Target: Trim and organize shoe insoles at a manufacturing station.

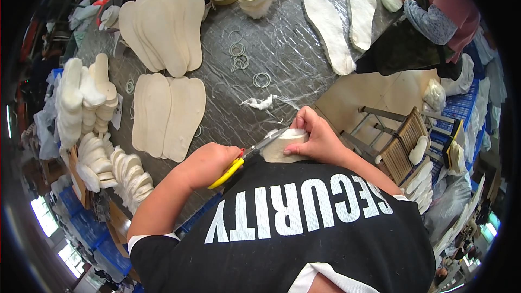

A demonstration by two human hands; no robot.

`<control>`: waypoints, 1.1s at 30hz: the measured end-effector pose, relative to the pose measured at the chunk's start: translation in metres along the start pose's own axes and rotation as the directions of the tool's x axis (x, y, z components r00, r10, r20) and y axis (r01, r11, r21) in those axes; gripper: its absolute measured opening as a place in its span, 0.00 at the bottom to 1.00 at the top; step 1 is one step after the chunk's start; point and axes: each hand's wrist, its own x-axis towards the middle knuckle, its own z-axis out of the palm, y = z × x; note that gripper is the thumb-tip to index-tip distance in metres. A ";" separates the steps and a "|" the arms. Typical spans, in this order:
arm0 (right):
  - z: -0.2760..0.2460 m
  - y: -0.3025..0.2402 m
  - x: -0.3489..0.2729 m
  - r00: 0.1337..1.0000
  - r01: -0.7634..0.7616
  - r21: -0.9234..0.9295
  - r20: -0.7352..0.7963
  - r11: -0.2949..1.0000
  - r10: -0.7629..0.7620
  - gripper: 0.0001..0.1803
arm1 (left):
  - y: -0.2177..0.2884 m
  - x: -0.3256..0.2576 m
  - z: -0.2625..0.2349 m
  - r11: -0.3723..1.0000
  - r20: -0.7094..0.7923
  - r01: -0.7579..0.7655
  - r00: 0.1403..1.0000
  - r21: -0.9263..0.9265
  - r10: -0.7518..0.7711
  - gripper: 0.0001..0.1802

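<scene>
Clear plastic bags (437,95) of white pieces are seen well right of the hands, by blue crates. A small white paper tag (118,113) lies far left, beside stacked insoles.

Yellow-handled scissors (247,154) cut a cream insole (282,146) with white fleece, above a crinkled grey plastic-covered table (282,49).

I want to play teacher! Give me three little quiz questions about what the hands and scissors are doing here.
1. True or false: the left hand holds the yellow-handled metal scissors.
2. What does the right hand pinch?
A. a roll of tape
B. a white fleecy shoe insole
C. a rubber ring
3. Fill in: the flat beige insole stacks lie on the crinkled grey plastic-covered ____.

Key: 1 true; 2 B; 3 table.
</scene>
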 end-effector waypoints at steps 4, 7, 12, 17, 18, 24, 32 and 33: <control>-0.001 -0.003 0.005 1.000 -0.025 -0.167 -0.012 0.986 0.023 0.28 | -0.030 0.013 0.028 0.921 -0.058 0.030 0.997 -0.389 -0.058 0.14; -0.006 -0.006 0.007 0.999 -0.010 -0.197 0.035 0.980 0.017 0.28 | -0.050 0.022 0.040 0.631 0.056 0.201 0.968 -0.749 -0.243 0.16; -0.033 -0.024 0.007 0.959 -0.227 -0.142 0.139 0.964 0.246 0.20 | -0.062 0.045 0.060 0.792 -0.372 0.313 0.753 -0.524 -0.543 0.23; -0.064 -0.041 0.007 0.991 0.087 0.084 -0.111 0.993 -0.078 0.14 | -0.069 0.069 0.070 0.767 -0.503 0.485 0.580 -0.420 -0.641 0.29; -0.067 -0.051 0.006 0.965 0.161 0.091 -0.221 0.983 -0.138 0.15 | -0.073 0.069 0.072 0.768 -0.512 0.477 0.572 -0.428 -0.641 0.29; -0.094 -0.051 0.009 0.912 0.357 0.506 -0.371 0.785 -0.175 0.17 | -0.060 0.065 0.052 0.790 -0.566 0.477 0.554 -0.385 -0.610 0.21; -0.086 -0.060 -0.023 0.852 0.406 0.826 -0.497 0.392 0.166 0.22 | 0.030 0.103 0.054 -0.115 -0.462 -0.457 0.887 -0.882 0.021 0.44; -0.084 -0.060 -0.029 0.830 0.416 0.831 -0.513 0.370 0.218 0.21 | 0.044 0.111 0.052 -0.316 -0.578 -0.549 0.816 -0.773 -0.006 0.52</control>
